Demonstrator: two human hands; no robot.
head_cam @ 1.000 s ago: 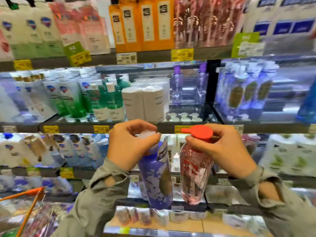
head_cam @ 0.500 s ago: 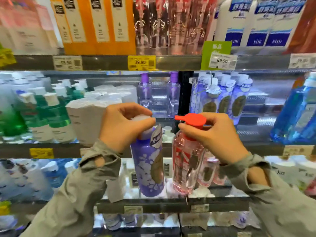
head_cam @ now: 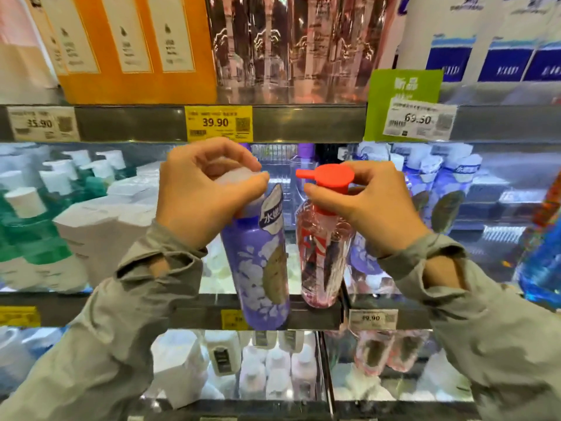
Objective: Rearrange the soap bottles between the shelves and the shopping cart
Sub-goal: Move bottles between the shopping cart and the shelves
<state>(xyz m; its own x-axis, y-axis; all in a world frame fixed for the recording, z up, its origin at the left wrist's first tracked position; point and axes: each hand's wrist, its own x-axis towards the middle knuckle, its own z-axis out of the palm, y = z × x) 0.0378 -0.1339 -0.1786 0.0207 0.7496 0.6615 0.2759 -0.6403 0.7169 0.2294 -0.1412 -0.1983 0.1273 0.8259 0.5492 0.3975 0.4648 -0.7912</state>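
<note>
Head view: my two hands hold soap bottles before the shelves.
My left hand grips the purple bottle by its pump, my right hand the pink bottle; hanging from pump tops, either could slip.

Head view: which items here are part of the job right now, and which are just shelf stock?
In the job:
- purple bottle, held by left hand
- pink bottle, held by right hand

Just stock:
- orange bottles
- green bottles
- price tag

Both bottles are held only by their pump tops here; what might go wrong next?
1. The left hand and right hand pinch only the pump tops, so the purple bottle or pink bottle may swing or slip.
2. Their bases hang near the shelf edge and might clip it.
</note>
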